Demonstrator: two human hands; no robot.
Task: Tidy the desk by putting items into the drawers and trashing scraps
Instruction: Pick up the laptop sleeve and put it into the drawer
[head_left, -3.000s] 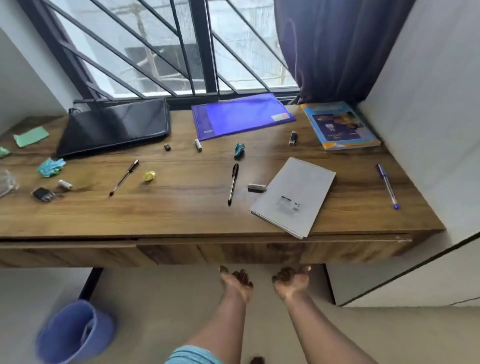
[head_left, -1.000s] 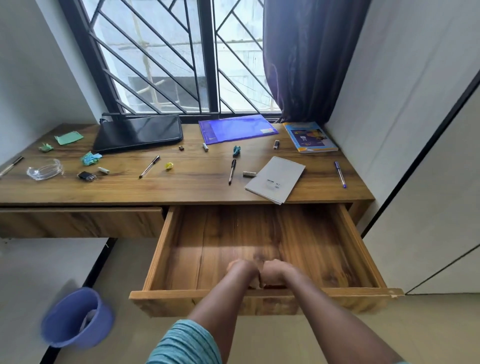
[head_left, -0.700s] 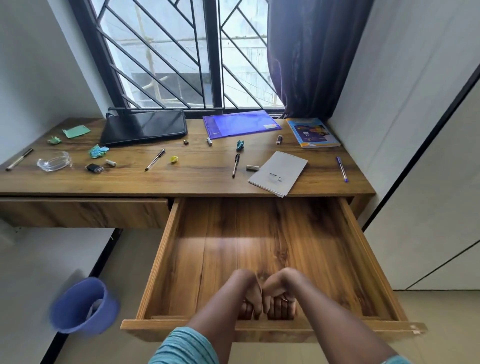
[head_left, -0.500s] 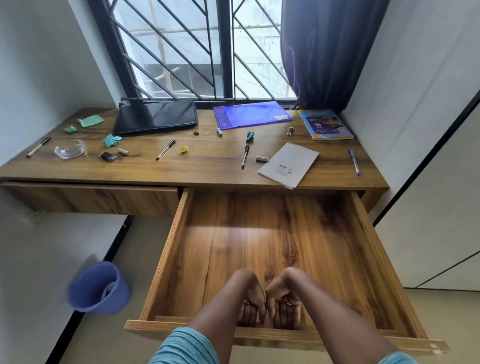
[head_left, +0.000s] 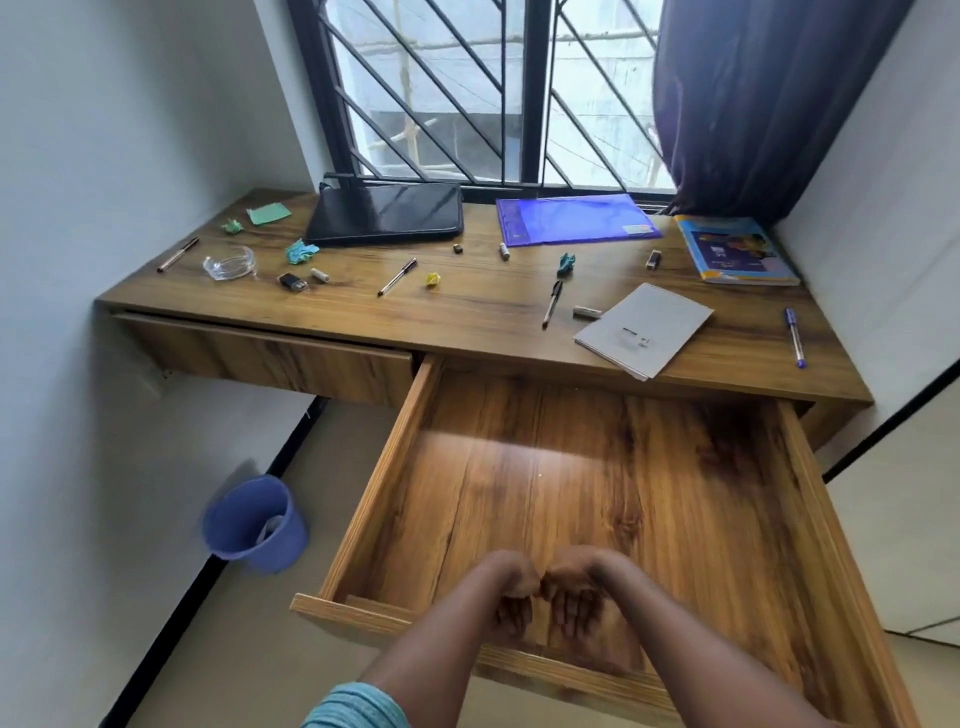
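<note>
- Your left hand (head_left: 511, 597) and right hand (head_left: 574, 597) are side by side, with fingers bent down.
- Their grip on the front of the open drawer (head_left: 371, 493) is blurred; you cannot tell.
- The tabletop (head_left: 493, 306) lies beyond the hands.

Lit brightly by daylight from the far window (head_left: 467, 88), washed out to near white beyond the bars. Dimmed at far right by the dark curtain (head_left: 753, 104). Soft grey sheen on the black case (head_left: 384, 213), pale gleam along the worktop (head_left: 467, 306). Banded across the open drawer (head_left: 571, 493): shadowed under the worktop's edge, bright in the middle, darker toward the right. Smeared by motion at the near edge and around the blue bucket (head_left: 249, 525), left. Bent by the wide lens, straight edges bowed toward the corners.
</note>
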